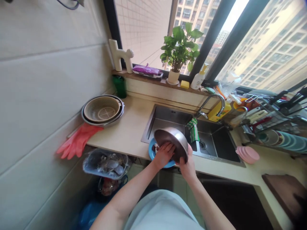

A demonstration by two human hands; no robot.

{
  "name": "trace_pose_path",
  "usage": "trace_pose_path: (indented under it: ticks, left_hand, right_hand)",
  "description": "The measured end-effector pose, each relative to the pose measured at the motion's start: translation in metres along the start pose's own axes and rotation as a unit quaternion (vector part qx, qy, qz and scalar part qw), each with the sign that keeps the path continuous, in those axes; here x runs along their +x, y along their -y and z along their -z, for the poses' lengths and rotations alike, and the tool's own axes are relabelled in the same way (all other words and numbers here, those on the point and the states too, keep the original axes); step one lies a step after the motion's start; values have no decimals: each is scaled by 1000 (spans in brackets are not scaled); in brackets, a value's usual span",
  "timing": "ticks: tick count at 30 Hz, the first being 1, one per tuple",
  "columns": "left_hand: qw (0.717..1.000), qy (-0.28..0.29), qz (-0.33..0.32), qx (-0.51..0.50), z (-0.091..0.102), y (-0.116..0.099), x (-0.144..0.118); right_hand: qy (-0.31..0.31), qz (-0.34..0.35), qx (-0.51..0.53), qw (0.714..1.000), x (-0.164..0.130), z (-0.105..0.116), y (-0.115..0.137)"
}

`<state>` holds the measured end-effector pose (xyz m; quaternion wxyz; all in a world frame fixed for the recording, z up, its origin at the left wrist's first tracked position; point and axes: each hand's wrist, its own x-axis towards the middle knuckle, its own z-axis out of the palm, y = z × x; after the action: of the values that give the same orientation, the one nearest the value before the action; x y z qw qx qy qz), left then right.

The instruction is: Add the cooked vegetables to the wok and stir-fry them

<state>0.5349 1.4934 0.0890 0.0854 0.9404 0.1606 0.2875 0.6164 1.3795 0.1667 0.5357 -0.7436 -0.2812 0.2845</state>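
A metal bowl (176, 137) is tilted on its side above a blue basin (152, 150) at the counter's front edge, before the sink. My right hand (188, 166) grips the bowl's rim, its thumb on the inner side. Reaching into the bowl, my left hand (164, 156) lies with its fingers stretched against the inner wall; I see nothing held in it. Some dark reddish and whitish bits show in the basin at the bowl's left, too small to name. The bowl and my hands hide most of the basin.
Behind is a double sink (165, 115) with a faucet (217, 99) and a green-white cloth (193, 129) over its divider. A colander (103, 109), red gloves (76, 142) and a lined bin (107, 164) are left. A dish rack (271, 108) and cutting board (285, 191) stand right.
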Motion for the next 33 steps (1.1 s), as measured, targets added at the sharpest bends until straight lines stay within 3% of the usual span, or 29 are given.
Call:
trace_pose_path:
  ticks: [5,11,14,16,19,22,28,31,33]
  left_hand:
    - [1000,26,-8,5,-7,9,-21]
    - [999,32,11,-32,13,27,-47]
    - [994,-11,100,-46,27,33,-61]
    - [983,-36,172,-56,35,36,-68]
    - [964,-56,250,-71,41,42,-77]
    - [952,-66,284,-95,43,46,-83]
    - [941,-79,290,-157,50,36,-58]
    - [933,-48,266,-238,48,17,-26]
    - [910,-4,271,-314,41,0,-3]
  right_hand:
    - [-30,35,-43,998,8,-3,-20]
    - [-122,37,10,992,23,15,-28]
    - [-170,-18,111,979,33,31,-33]
    - [-189,-90,208,955,39,44,-39]
    - [-174,-194,331,907,44,63,-53]
    - [-150,-250,370,882,41,78,-65]
    - [-119,-326,399,848,25,87,-73]
    - [-93,-315,379,865,23,91,-73]
    - [-79,-302,352,882,25,99,-72]
